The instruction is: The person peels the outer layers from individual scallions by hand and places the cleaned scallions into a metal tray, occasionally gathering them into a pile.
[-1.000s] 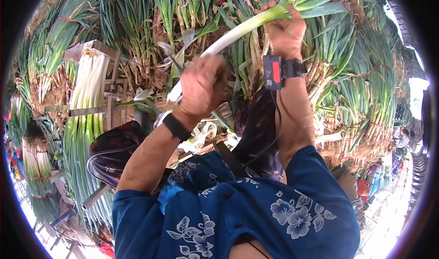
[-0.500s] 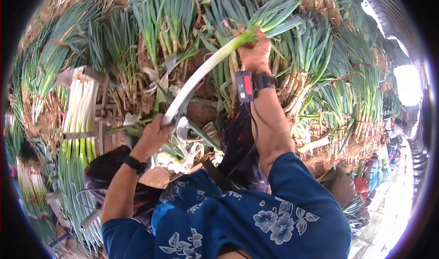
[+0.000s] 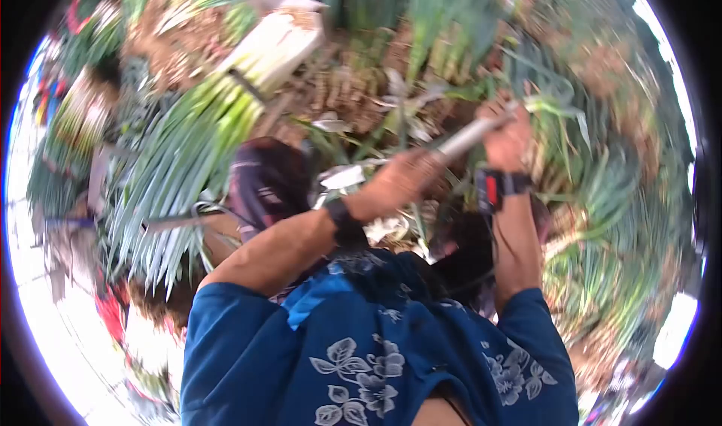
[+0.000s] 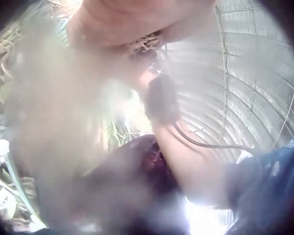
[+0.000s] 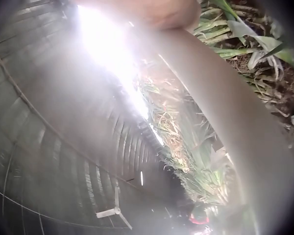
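A leek's pale stalk (image 3: 468, 139) runs between the two hands in the head view, its green leaves beyond the right hand. The left hand (image 3: 402, 181), blurred, grips the root end. Close to the leaf base, the right hand (image 3: 508, 134) holds the stalk with curled fingers. In the left wrist view, root hairs (image 4: 146, 43) show beside the left hand (image 4: 132, 22); most of that picture is blurred. The right wrist view has the white stalk (image 5: 225, 98) stretching down from the right hand (image 5: 161, 12), whose fingertips are out of sight.
A stack of trimmed leeks (image 3: 203, 125) lies on a stand at the left, with a metal bar (image 3: 247, 86) across it. Leeks with roots (image 3: 444, 39) fill the back and right side. Loose peelings (image 3: 342, 178) lie between the knees.
The head view has swung left. Both hands still hold the leek; the left hand has moved nearer the right, and the stalk showing between them is much shorter.
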The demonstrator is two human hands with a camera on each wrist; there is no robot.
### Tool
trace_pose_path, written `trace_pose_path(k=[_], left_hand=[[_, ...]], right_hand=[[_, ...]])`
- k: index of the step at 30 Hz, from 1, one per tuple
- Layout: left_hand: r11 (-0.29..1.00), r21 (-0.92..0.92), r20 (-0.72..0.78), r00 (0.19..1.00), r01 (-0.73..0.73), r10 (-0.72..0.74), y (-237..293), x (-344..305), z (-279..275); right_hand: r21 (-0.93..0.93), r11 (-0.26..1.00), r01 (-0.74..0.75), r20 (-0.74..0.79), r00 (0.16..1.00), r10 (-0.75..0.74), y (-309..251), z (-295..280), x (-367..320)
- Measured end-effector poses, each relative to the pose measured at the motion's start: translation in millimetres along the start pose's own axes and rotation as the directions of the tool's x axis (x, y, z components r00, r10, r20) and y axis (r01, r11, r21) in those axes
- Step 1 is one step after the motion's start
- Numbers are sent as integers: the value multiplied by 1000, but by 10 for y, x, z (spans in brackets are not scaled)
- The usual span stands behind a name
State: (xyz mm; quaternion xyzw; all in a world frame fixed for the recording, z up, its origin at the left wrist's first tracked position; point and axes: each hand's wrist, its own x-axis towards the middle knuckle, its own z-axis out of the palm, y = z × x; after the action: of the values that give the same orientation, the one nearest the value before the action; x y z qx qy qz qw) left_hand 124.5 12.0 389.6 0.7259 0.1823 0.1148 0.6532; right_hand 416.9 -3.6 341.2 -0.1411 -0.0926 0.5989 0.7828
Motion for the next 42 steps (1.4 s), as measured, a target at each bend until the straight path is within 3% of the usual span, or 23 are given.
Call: trace_pose_path(k=[1, 2, 4, 6, 7, 9, 12, 15, 17, 18, 19, 21, 22, 23, 24, 25, 27, 29, 30, 34, 37, 38, 42], left_hand=[[883, -377, -44, 947, 278, -317, 252, -63, 29], [925, -258, -56, 951, 279, -303, 53, -27, 87], [954, -184, -75, 964, 237, -254, 97, -229, 37], [977, 161, -77, 989, 138, -127, -17, -439, -3], [912, 409, 195, 971, 46, -137, -74, -549, -89], [716, 677, -36, 965, -168, 261, -314, -820, -98], [667, 725, -43, 956, -171, 291, 143, -895, -547], [541, 841, 124, 970, 9, -209, 857, -945, -1272], [569, 822, -17, 1000, 29, -27, 908, -1047, -1540], [602, 798, -99, 989, 10, 114, 879, -1091, -1690], [575, 817, -248, 882, -32, 401, 851, -1108, -1833], [462, 887, -337, 664, -14, 668, 872, -1140, -2308], [396, 910, -383, 607, 121, 696, 884, -1240, -2585], [339, 904, -427, 546, 261, 721, 895, -1339, -2864], [276, 858, -491, 532, 434, 690, 888, -1446, -3128], [204, 776, -567, 519, 597, 640, 823, -1565, -3366], [158, 753, -573, 519, 639, 634, 602, -1695, -3671], [275, 622, -776, 623, 733, 95, 80, -2120, -4033], [365, 584, -764, 643, 725, -54, -10, -2168, -4003], [444, 568, -776, 630, 692, 11, -422, -2270, -4029], [446, 541, -811, 582, 713, 53, -424, -2263, -4248], [446, 544, -806, 591, 711, 42, -443, -2273, -4391], [430, 549, -799, 601, 717, 19, -630, -2238, -4839]], right_hand=[[-31, 998, 58, -267, 962, -65, 128, 332, -12], [-120, 991, 65, -354, 929, -104, 156, 394, 68], [-145, 989, -8, -266, 963, -31, 140, 477, 294], [-238, 969, -65, -179, 984, 22, 134, 631, 604], [-310, 948, -66, -188, 982, 7, 146, 738, 785], [-491, 871, -26, -126, 991, -41, 349, 1204, 1156], [-613, 790, 12, 12, 1000, -6, 933, 1912, 1681], [-671, 741, 19, 146, 984, 107, 1779, 2603, 2036], [-794, 590, 145, 291, 943, 160, 2365, 2901, 2172], [-880, 463, 110, 190, 973, 129, 2681, 3086, 2143], [-887, 400, 231, 337, 915, 220, 2899, 3067, 2240], [-878, 121, 462, 472, 799, 372, 3312, 3375, 2011], [-734, 75, 675, 628, 632, 454, 3491, 3326, 2123], [-796, 510, 326, 602, 518, 608, 3748, 3070, 2369], [-654, 268, 708, 719, 469, 513, 3943, 2903, 2484], [-376, -49, 925, 815, 355, 457, 4101, 2803, 2536], [-425, -42, 904, 633, 330, 701, 4271, 2708, 2548], [-411, -24, 911, 505, 250, 826, 4377, 2677, 2487], [-364, -57, 930, 485, 241, 840, 4452, 2623, 2486], [-314, -99, 944, 464, 244, 852, 4694, 2346, 2586], [-285, -134, 949, 667, 297, 683, 4790, 2114, 2742], [-215, -154, 965, 837, 263, 479, 4814, 1978, 2868], [-430, -346, 834, 803, 529, 276, 4599, 1688, 3040]])
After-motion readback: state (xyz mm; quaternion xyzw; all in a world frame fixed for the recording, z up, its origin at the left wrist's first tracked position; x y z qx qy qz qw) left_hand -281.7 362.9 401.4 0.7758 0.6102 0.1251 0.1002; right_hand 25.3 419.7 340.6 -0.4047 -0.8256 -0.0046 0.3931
